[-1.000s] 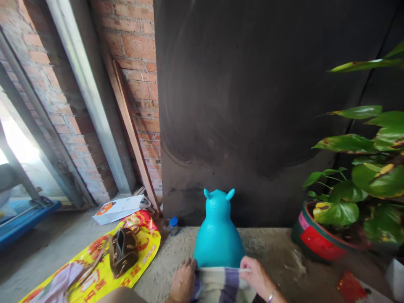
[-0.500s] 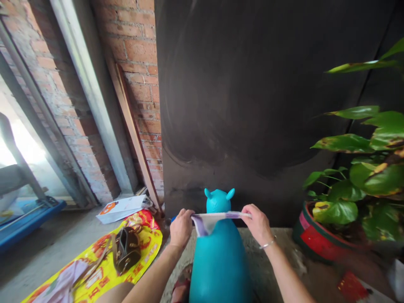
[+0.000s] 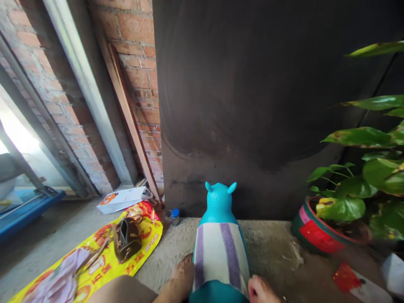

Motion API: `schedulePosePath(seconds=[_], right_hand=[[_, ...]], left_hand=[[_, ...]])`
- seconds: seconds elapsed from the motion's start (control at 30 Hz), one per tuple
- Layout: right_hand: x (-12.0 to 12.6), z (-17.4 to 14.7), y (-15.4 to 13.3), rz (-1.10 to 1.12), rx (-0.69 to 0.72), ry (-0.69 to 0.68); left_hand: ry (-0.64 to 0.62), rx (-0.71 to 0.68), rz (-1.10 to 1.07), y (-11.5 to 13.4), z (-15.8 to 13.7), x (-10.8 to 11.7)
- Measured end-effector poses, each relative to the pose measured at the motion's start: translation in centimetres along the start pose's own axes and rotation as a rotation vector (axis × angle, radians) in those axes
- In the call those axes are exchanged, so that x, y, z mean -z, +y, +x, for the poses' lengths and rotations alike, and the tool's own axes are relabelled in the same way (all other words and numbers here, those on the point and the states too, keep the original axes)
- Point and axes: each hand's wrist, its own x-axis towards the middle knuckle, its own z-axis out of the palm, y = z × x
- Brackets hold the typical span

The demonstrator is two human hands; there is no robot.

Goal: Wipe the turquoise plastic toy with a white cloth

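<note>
A turquoise inflatable animal toy (image 3: 218, 201) with two small ears stands on the concrete floor, facing the dark wall. A white and purple striped cloth (image 3: 219, 256) lies draped down its back, below the head. My left hand (image 3: 182, 275) is pressed against the cloth's lower left edge. My right hand (image 3: 260, 290) holds the lower right corner at the bottom of the view. Both hands are partly cut off by the frame, and their fingers are mostly hidden.
A yellow printed bag (image 3: 94, 261) lies on the floor at left with a brown handbag (image 3: 126, 237) on it. A small blue-capped jar (image 3: 175, 216) stands by the wall. At right is a red-potted plant (image 3: 318, 231). A wooden plank (image 3: 126, 113) leans on the brick wall.
My hands brought the cloth from up at the toy's neck down over its back. The cloth now lies spread flat, and my hands have dropped to the bottom of the view.
</note>
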Motion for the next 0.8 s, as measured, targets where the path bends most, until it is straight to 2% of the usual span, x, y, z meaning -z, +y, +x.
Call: schedulePosePath(seconds=[0.1, 0.17, 0.27, 0.4, 0.47, 0.67, 0.8], right_hand=[[1.4, 3.3, -0.9, 0.02, 0.011, 0.095], [1.8, 5.8, -2.4, 0.032, 0.006, 0.228], [-0.3, 8.3, -5.1, -0.032, -0.084, 0.379], [-4.7, 9.8, -7.0, -0.207, -0.223, 0.287], [-5.7, 10.7, -7.0, -0.258, -0.245, 0.281], [-4.3, 15.1, -6.7, -0.31, -0.272, 0.263], [-3.8, 15.6, -7.3, -0.319, -0.284, 0.255]], left_hand=[[0.039, 0.017, 0.002, 0.9, 1.6, 0.0], [0.076, 0.018, -0.024, 1.9, 2.5, -0.6], [0.078, 0.043, -0.085, 3.2, 3.4, -3.0], [0.013, 0.094, -0.154, 3.8, 5.3, -6.5], [0.028, 0.11, -0.153, 3.7, 6.7, -7.3], [0.076, 0.043, -0.207, 3.1, 11.1, -6.6], [0.083, 0.034, -0.235, 3.1, 11.3, -6.2]])
